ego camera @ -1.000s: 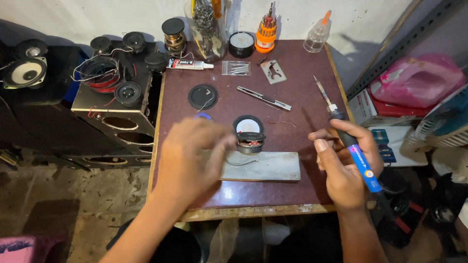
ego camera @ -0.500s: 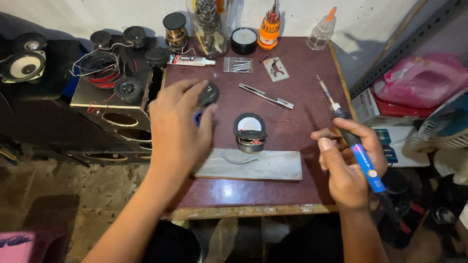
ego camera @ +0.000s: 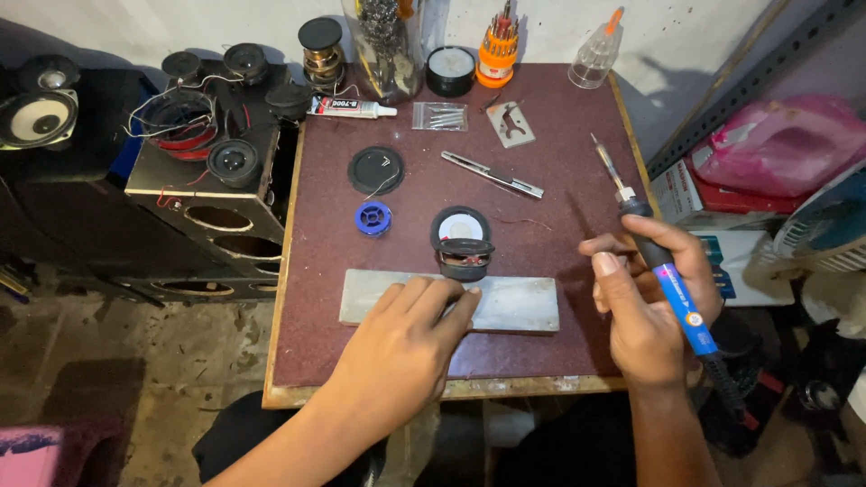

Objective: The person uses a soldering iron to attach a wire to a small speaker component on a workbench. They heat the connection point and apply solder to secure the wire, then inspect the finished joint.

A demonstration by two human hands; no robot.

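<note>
Back from the spool, left hand lies flat (open) on slab; right hand grips soldering iron.

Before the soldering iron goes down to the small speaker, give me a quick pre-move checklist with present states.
1. Right hand grips blue-handled soldering iron: ok.
2. Iron tip off the maroon tabletop: ok, pointing up and away.
3. Left hand steadies grey rectangular slab: ok, fingers resting on it.
4. Small round black speaker within reach: ok, at slab's far edge.
5. Blue solder spool at hand: ok, untouched.
6. Iron hot: cannot tell.
</note>
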